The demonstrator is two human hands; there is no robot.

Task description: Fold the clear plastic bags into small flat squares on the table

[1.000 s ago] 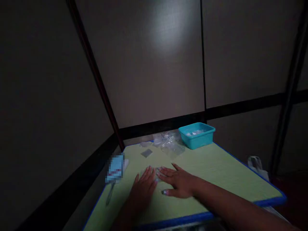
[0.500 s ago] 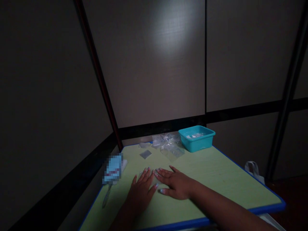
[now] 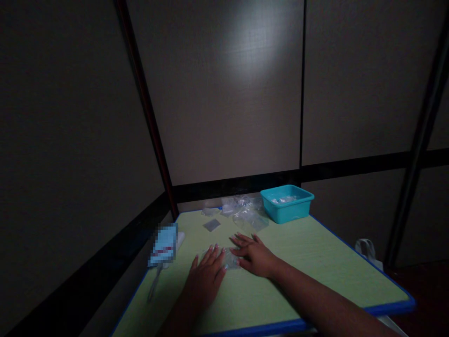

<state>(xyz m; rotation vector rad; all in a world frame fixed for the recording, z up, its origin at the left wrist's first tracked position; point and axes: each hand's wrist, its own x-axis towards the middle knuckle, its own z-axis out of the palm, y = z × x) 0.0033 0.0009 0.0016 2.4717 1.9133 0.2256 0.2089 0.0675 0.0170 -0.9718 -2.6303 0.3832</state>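
A small clear plastic bag (image 3: 231,260) lies flat on the green tabletop (image 3: 256,302). My left hand (image 3: 206,274) rests on the bag's left part with its fingers spread, hiding that side. At the bag's right edge is my right hand (image 3: 255,255), palm down, fingers stretched and apart. Beyond my hands sits a small grey square (image 3: 212,225). Behind it are crumpled clear plastic bags (image 3: 249,213).
A turquoise basin (image 3: 287,208) with clear plastic in it stands at the back right. On the left edge lies a blurred-out blue item (image 3: 164,245) with a strap (image 3: 154,283). Dark-framed wall panels (image 3: 228,117) border the table. A white bag (image 3: 368,252) shows beyond its right side.
My right hand has shifted slightly up and right, away from my left hand, uncovering more of the clear plastic bag. My left hand stays almost in place.
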